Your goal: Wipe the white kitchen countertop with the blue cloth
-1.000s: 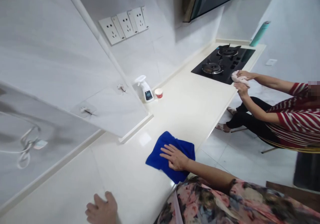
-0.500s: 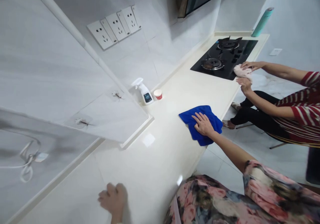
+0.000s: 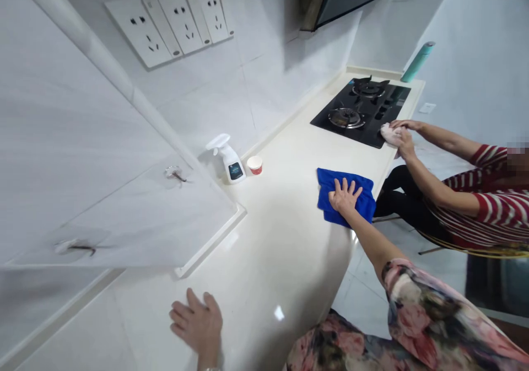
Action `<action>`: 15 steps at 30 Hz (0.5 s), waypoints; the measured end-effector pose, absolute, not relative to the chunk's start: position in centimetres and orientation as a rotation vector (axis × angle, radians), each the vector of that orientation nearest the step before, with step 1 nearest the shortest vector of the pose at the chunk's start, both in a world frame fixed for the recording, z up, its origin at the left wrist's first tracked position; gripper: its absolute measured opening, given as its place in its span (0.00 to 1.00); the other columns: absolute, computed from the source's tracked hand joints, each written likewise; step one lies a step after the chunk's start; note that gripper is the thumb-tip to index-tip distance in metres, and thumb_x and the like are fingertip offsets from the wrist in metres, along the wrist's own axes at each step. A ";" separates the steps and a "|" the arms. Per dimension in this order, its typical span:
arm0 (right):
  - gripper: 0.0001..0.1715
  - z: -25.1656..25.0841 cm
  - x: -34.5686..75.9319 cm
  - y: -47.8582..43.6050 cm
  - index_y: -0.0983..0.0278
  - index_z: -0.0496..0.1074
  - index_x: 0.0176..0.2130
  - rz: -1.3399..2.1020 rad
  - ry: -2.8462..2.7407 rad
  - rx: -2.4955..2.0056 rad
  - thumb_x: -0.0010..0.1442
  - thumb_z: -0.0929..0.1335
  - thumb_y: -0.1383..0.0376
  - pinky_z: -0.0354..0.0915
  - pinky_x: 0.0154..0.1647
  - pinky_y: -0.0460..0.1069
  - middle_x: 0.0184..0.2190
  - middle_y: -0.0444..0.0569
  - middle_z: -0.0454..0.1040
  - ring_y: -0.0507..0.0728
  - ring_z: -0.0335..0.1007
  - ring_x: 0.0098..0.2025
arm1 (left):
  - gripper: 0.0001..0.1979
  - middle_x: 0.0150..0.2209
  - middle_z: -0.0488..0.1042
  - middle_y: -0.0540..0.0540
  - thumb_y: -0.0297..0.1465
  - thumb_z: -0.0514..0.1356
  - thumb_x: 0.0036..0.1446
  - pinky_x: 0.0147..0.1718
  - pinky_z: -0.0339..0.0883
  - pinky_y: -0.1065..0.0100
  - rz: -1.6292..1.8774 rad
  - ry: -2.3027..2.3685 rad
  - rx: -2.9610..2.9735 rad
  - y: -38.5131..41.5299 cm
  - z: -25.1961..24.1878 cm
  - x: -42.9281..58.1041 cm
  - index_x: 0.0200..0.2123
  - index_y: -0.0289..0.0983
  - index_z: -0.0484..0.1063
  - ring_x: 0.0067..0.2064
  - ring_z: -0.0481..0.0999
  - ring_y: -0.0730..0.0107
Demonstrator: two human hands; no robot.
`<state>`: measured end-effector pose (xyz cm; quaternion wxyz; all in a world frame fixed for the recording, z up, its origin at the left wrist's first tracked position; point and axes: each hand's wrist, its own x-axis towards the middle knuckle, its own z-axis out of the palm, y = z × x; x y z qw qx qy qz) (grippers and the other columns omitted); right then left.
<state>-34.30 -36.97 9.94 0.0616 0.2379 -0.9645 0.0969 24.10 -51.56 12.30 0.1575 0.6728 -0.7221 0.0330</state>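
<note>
A blue cloth (image 3: 364,192) lies spread on the cream countertop (image 3: 281,249), its right side at the counter's front edge. My right hand (image 3: 345,195) presses flat on the cloth, fingers spread apart. Lower left, my left hand (image 3: 200,321) is over the bare counter with its fingers apart and nothing in it; whether it touches the surface I cannot tell. Against the wall stand a white spray bottle (image 3: 231,164) with a dark label and a small red and white cup (image 3: 255,165).
At right, a seated person in a striped top holds a pale cloth (image 3: 390,134) at the edge of the black gas stove (image 3: 372,112). A teal bottle (image 3: 417,62) stands behind it. A white wall corner (image 3: 210,238) juts over the counter at left.
My right hand and the blue cloth have slid a little along the counter, and the cloth's shape has shifted. My left hand has moved up and right. The camera view has turned.
</note>
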 end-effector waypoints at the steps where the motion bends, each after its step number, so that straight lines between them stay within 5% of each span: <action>1: 0.43 9.9 -34.5 -37.7 0.65 0.61 0.76 0.308 -2.917 0.675 0.65 0.61 0.59 0.40 0.69 0.89 0.77 0.66 0.56 0.85 0.44 0.78 | 0.36 0.75 0.55 0.17 0.45 0.47 0.72 0.67 0.56 0.28 0.086 -2.068 1.937 -51.5 12.4 24.1 0.72 0.27 0.65 0.75 0.55 0.26; 9: 0.44 9.0 -34.5 -43.2 0.74 0.59 0.75 0.374 -2.922 0.613 0.66 0.60 0.59 0.42 0.60 0.96 0.77 0.76 0.51 0.93 0.40 0.76 | 0.36 0.76 0.51 0.13 0.44 0.43 0.75 0.72 0.48 0.30 -0.009 -2.070 2.002 -50.7 12.8 23.8 0.73 0.24 0.63 0.79 0.47 0.28; 15: 0.43 10.3 -26.7 -48.5 0.70 0.59 0.76 0.456 -2.857 1.071 0.68 0.59 0.58 0.39 0.68 0.90 0.78 0.70 0.53 0.88 0.41 0.77 | 0.35 0.76 0.50 0.14 0.42 0.46 0.75 0.73 0.46 0.31 -0.057 -2.045 2.041 -50.6 13.2 23.7 0.74 0.23 0.62 0.79 0.47 0.28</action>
